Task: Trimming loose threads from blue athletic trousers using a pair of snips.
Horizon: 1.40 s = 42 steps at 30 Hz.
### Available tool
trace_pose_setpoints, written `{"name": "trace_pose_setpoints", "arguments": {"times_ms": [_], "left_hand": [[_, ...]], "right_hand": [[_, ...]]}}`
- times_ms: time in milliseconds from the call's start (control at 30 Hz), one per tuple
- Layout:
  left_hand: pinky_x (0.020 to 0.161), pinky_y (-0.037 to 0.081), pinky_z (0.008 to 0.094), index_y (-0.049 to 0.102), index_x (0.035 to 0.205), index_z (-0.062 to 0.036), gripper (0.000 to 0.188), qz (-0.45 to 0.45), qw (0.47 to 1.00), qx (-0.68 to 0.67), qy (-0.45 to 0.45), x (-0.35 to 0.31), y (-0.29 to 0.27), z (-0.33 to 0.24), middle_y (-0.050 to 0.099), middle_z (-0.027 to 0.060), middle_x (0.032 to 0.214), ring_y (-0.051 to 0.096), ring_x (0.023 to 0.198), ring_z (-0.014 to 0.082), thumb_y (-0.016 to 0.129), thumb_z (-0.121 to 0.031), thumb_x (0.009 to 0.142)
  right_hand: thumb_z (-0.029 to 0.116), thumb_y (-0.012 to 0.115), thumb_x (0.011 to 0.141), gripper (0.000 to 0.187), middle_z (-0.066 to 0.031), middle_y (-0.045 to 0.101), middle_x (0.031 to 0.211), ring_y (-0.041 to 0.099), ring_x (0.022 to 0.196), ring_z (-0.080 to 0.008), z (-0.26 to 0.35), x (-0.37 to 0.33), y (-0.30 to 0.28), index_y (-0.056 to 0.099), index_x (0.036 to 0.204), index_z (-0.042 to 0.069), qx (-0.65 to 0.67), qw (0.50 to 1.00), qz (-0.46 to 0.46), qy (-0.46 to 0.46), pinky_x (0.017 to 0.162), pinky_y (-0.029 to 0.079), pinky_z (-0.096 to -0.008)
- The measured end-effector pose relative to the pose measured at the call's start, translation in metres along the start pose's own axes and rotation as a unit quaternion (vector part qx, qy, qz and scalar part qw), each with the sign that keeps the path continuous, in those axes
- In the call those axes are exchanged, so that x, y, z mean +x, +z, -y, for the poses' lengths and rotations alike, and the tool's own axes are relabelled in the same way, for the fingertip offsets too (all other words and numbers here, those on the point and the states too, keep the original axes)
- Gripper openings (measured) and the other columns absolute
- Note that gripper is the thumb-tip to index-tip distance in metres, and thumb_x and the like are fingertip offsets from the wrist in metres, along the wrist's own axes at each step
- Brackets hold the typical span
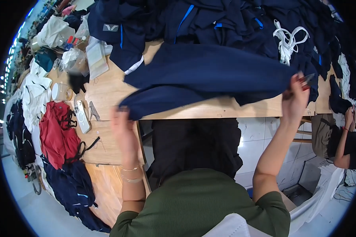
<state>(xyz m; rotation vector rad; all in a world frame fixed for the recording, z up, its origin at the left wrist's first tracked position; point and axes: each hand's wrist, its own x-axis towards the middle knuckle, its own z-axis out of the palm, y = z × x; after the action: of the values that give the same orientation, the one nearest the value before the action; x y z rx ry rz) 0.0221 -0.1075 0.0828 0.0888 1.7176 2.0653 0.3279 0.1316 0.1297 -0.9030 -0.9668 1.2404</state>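
Note:
A dark navy garment (209, 75) is stretched between my two hands over the front of the wooden table, slightly blurred by motion. What kind of garment it is does not show. My left hand (123, 122) is closed on its lower left corner. At the other end my right hand (296, 93) grips the right edge of the cloth. Small scissors with red handles (303, 81) also sit in that right hand, their metal blades pointing outward, away from the cloth.
A heap of navy garments (209, 19) with white cords (287, 41) covers the table's far side. To the left lie a red bag (59, 134), a white phone (82, 116), a jar (60, 91) and plastic packets (95, 59). A co-worker's arm (343, 138) shows at the right.

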Motion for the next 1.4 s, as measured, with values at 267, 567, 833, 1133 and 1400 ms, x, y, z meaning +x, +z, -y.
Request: {"name": "trace_pose_setpoints", "arguments": {"times_ms": [267,567,833,1133,1400], "left_hand": [[0.065,0.047,0.0191,0.062,0.105,-0.0035,0.013,-0.014,0.959,0.026,0.283,0.069,-0.054,-0.074,0.066,0.0012,0.089,0.060,0.075,0.0062,0.058,-0.015,0.100],[0.062,0.035,0.0182,0.066,0.095,0.0020,0.016,0.019,0.940,0.270,0.207,0.102,-0.078,0.025,0.054,-0.0038,0.076,0.044,0.069,0.0040,0.062,-0.014,0.098],[0.071,0.040,0.0200,0.062,0.103,-0.0004,0.014,-0.010,0.949,0.273,0.158,0.098,-0.064,0.019,0.055,-0.0023,0.078,0.048,0.075,0.0060,0.056,-0.013,0.101],[0.087,0.046,0.0264,0.064,0.103,0.0025,0.015,-0.091,0.907,0.248,0.329,0.118,-0.091,-0.030,0.063,0.0060,0.099,0.057,0.091,0.0121,0.058,-0.010,0.098],[0.063,0.045,0.0329,0.064,0.097,0.0015,0.025,-0.092,0.787,0.565,0.232,0.157,-0.125,0.013,0.060,0.0123,0.067,0.055,0.063,0.0178,0.061,-0.023,0.093]], "right_hand": [[0.010,0.069,0.090,0.008,0.0051,0.057,0.077,0.038,0.053,-0.0042,0.015,0.136,0.046,0.065,0.086,0.006,0.088,0.990,0.079,-0.076,0.050,0.026,-0.0204],[0.025,0.064,0.093,0.024,-0.0009,0.068,0.072,0.038,0.048,0.0003,-0.078,0.072,0.006,0.071,0.089,0.002,-0.361,0.898,0.221,0.119,0.046,0.024,-0.0186],[0.035,0.073,0.086,0.038,-0.0050,0.068,0.068,0.061,0.065,-0.0095,-0.082,0.009,0.055,0.074,0.084,-0.004,-0.472,0.852,0.199,0.111,0.064,0.045,-0.0240],[0.013,0.065,0.091,0.013,0.0016,0.065,0.083,0.035,0.048,-0.0015,-0.079,0.010,0.056,0.066,0.101,0.005,-0.042,0.967,0.155,0.196,0.046,0.026,-0.0199],[0.010,0.067,0.091,0.009,0.0036,0.059,0.077,0.034,0.050,0.0004,-0.099,-0.005,0.015,0.064,0.097,0.005,-0.039,0.961,0.195,0.193,0.046,0.024,-0.0179]]}}
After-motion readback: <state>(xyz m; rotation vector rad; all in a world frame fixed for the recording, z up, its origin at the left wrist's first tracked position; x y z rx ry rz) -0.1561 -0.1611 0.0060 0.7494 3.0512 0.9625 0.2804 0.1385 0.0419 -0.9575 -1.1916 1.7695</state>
